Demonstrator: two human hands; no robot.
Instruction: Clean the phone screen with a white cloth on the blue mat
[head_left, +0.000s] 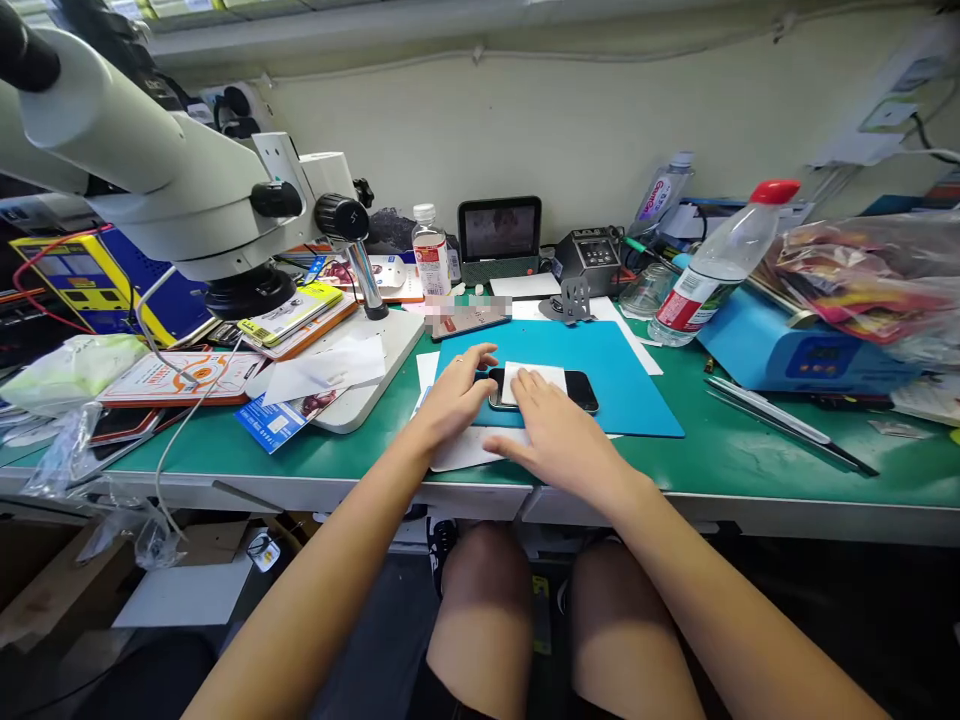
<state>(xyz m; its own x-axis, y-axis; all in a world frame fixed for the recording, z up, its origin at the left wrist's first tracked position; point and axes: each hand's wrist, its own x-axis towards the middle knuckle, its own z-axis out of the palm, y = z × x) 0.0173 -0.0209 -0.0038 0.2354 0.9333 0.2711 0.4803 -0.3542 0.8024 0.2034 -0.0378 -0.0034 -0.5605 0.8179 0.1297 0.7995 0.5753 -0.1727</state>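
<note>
A black phone [582,391] lies flat on a blue mat [637,405] in front of me. Across its middle is a small white square [553,376], a cloth or paper; I cannot tell which. My right hand [556,428] rests on that square with its fingers stretched flat and its thumb spread toward the left. Beside the phone's left end is my left hand [459,392], fingers loosely apart and holding nothing; whether the thumb touches the phone is unclear. A white sheet [469,448] shows beneath the mat's front edge.
A microscope [180,190] overhangs the left side, above stacked boxes and papers. Behind the mat stand a small screen [500,230], a bottle [430,250] and a metal bracket [576,300]. To the right are a red-capped bottle [720,265], a blue device [795,345] and tweezers [787,425].
</note>
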